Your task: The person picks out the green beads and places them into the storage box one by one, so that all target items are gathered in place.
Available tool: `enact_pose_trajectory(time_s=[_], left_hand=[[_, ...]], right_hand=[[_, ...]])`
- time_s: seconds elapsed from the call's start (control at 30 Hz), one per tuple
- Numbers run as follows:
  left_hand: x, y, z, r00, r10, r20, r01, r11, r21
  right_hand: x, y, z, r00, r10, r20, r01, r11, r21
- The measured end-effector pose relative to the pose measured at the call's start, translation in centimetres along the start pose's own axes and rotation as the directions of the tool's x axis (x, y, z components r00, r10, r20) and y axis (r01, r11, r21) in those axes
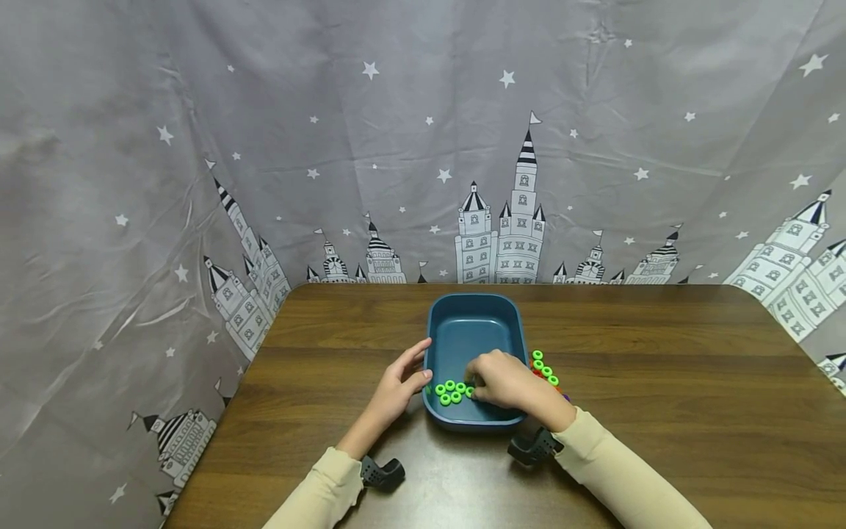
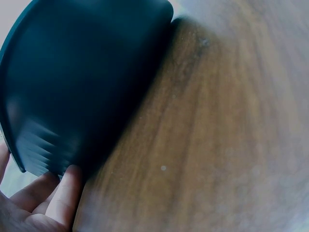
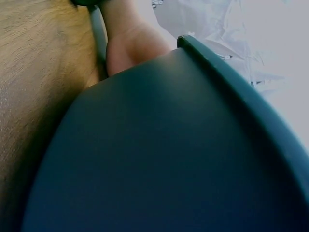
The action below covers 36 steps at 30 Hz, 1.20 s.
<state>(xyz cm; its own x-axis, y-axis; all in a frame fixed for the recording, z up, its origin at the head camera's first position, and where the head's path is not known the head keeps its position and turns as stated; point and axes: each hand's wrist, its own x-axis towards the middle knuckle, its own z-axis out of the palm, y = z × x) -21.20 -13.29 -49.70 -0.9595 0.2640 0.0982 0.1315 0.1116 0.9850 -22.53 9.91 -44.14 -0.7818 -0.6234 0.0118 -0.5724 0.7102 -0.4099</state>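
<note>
A dark blue rectangular bin (image 1: 476,422) stands on the wooden table. My left hand (image 1: 398,382) rests against its left side, fingers relaxed; in the left wrist view fingertips (image 2: 71,176) touch the outer wall. Inside the bin, at its near end, my right hand (image 1: 504,378) reaches down with curled fingers and pinches a small green ring (image 1: 470,392). Several matching green rings (image 1: 450,385) lie in a group just left of it. The right wrist view shows mostly the bin's outer wall (image 3: 159,145), which hides the right fingers.
More small rings, green (image 1: 547,372), red, orange and purple, lie on the table along the bin's right side, partly hidden by the right forearm. A grey curtain (image 1: 396,147) printed with castles and stars hangs behind the table (image 1: 661,382).
</note>
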Motion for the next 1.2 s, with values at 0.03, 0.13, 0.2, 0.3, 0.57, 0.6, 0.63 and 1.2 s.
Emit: enact_pose_trajectory(time_s=[0.03, 0.13, 0.2, 0.3, 0.57, 0.6, 0.63, 1.2], left_hand=[[0.0, 0.0, 0.0, 1.0, -0.002, -0.004, 0.002, 1.0, 0.001], [0.0, 0.1, 0.0, 1.0, 0.0, -0.006, 0.0, 1.0, 0.005], [0.0, 0.1, 0.0, 1.0, 0.0, -0.005, 0.0, 1.0, 0.003], [0.0, 0.1, 0.0, 1.0, 0.0, -0.005, 0.0, 1.0, 0.003], [0.0, 0.1, 0.0, 1.0, 0.002, 0.002, -0.002, 1.0, -0.004], [0.0, 0.1, 0.0, 1.0, 0.0, 0.003, 0.0, 1.0, -0.006], [0.0, 0.0, 0.0, 1.0, -0.001, 0.004, 0.001, 1.0, -0.005], [0.0, -0.1, 0.0, 1.0, 0.0, 0.024, 0.0, 1.0, -0.01]], right_hand=[[0.0, 0.0, -0.1, 1.0, -0.005, -0.002, 0.005, 1.0, 0.005], [0.0, 0.2, -0.5, 1.0, -0.027, -0.014, 0.027, 0.999, 0.029], [-0.1, 0.4, -0.9, 0.999, -0.045, -0.03, 0.046, 0.998, 0.05], [-0.3, 0.9, -1.8, 0.994, -0.076, -0.077, 0.081, 0.994, 0.071], [-1.3, 2.7, -4.5, 0.97, -0.055, -0.238, 0.088, 0.987, 0.132], [-1.5, 2.9, -4.8, 0.966, -0.039, -0.254, 0.077, 0.987, 0.142], [-1.8, 3.2, -5.1, 0.963, -0.02, -0.267, 0.064, 0.986, 0.156], [-5.1, 8.3, -5.3, 0.925, 0.144, -0.352, -0.089, 0.982, 0.168]])
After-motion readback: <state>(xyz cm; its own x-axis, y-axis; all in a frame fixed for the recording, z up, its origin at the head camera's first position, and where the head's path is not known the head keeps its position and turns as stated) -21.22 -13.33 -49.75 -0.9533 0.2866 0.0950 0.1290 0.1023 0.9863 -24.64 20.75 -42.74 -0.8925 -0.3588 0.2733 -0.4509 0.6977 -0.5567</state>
